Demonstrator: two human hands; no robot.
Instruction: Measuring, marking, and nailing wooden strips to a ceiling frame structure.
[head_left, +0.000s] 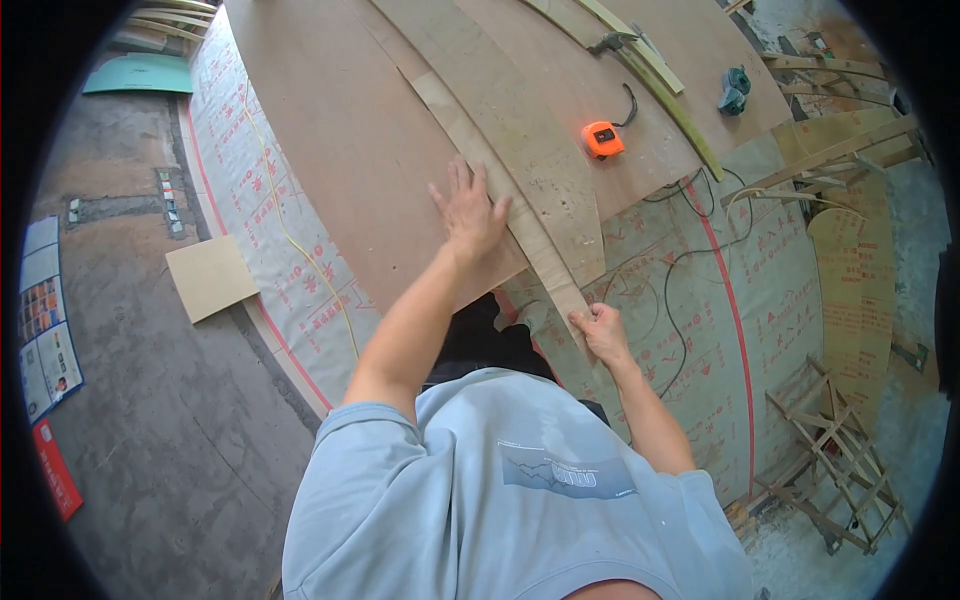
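Observation:
A long, narrow plywood strip [541,247] lies lengthwise on a large reddish-brown sheet [345,150], its near end sticking out past the sheet's edge. Around that near end the fingers and thumb of my right hand [603,333] are closed. My left hand [470,212] rests flat with spread fingers, on the sheet and against the strip's left side. Along the strip's right side lies a wider, pale board [530,150] with a worn, pitted near end. An orange tape measure [603,140] with a dark strap sits to the right of this board.
Farther right on the sheet are a hammer [612,43], curved wooden strips [670,105] and a dark green tool [735,90]. Cables [668,290] trail over the printed floor covering [720,330]. A wooden frame [835,450] stands at right; a square panel [210,278] lies at left.

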